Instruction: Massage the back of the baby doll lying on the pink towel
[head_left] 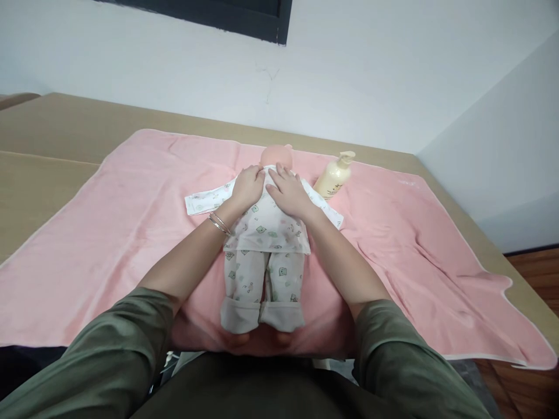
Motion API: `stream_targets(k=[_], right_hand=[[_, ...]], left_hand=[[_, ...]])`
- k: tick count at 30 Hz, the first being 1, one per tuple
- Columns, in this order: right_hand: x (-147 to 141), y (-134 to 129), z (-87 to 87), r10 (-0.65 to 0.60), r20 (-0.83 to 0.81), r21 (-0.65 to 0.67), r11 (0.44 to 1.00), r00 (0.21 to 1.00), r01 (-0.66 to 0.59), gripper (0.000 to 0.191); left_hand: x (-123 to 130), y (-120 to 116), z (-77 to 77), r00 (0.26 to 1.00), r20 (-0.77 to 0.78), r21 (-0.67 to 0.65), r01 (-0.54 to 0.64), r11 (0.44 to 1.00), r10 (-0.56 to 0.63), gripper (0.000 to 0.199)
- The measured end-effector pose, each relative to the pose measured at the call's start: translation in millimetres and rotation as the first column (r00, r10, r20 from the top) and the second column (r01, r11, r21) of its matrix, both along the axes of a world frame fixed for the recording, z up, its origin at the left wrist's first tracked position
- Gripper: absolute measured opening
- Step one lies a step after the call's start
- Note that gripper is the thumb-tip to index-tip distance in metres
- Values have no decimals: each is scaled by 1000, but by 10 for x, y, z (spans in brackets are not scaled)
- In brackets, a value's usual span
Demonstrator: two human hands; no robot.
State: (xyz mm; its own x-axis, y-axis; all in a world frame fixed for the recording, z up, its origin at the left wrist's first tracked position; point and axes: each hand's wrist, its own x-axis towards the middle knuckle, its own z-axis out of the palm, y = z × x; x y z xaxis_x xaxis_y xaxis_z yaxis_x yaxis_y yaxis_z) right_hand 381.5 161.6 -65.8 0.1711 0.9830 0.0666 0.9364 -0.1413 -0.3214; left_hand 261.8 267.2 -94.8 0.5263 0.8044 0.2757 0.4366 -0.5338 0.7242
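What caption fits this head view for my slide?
Both hands, left hand and right hand, rest flat on a clothed doll lying on a pink towel, lotion bottle beside.

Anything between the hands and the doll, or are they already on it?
Nothing visible in the way. The left hand and right hand both lie flat on the doll, on its shirt near the collar. The lotion bottle lies off to the right, apart.

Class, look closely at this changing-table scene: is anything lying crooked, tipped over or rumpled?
Yes. The lotion bottle lies tipped on its side on the pink towel, right of the doll. The towel is rumpled toward its right edge. Both hands, left and right, rest flat on the doll's chest.
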Motion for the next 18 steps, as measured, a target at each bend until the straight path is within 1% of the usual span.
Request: stream_targets(k=[2, 4, 5, 6, 7, 9, 10, 12, 14, 15, 17, 18], right_hand=[[-2, 3, -4, -82, 4, 10, 997, 997, 82, 67], [-118, -43, -8, -176, 54, 10, 984, 983, 175, 68], [-209, -81, -9, -200, 91, 11, 980, 976, 200, 68], [-310, -123, -11, -190, 130, 12, 982, 973, 190, 68], [-406, -162, -13, -144, 163, 10, 989, 976, 144, 67], [-530, -208, -16, 4, 193, 8, 1000, 981, -5, 64], [-535, -208, -17, 74, 190, 9, 997, 979, -78, 62], [-415, -158, -16, 166, 159, 16, 985, 973, -171, 57], [-170, -71, -13, 209, 101, 15, 977, 973, -211, 55], [-38, -29, -10, 208, 67, 10, 978, 976, -210, 56], [151, 22, -7, 130, 4, 2, 992, 992, -130, 62], [179, 22, -7, 53, -15, -8, 999, 998, -53, 67]], left_hand=[[-3, -2, 2, 1000, -12, -8, -13, 1000, 13, 50], [-18, 18, 17, 999, -35, -30, -24, 999, 23, 47], [-30, 36, 27, 999, -43, -49, -28, 998, 26, 46], [-42, 59, 37, 999, -41, -74, -30, 997, 27, 46], [-54, 84, 47, 999, -26, -101, -33, 994, 31, 47], [-71, 130, 61, 998, 28, -154, -43, 987, 48, 52], [-76, 144, 65, 997, 53, -172, -46, 984, 56, 55], [-79, 150, 68, 996, 72, -180, -44, 983, 58, 58], [-76, 129, 68, 997, 67, -158, -28, 987, 39, 59], [-73, 116, 67, 997, 66, -148, -19, 989, 30, 60], [-68, 94, 66, 997, 76, -146, -13, 989, 24, 64], [-65, 91, 64, 996, 87, -154, -11, 988, 24, 66]])
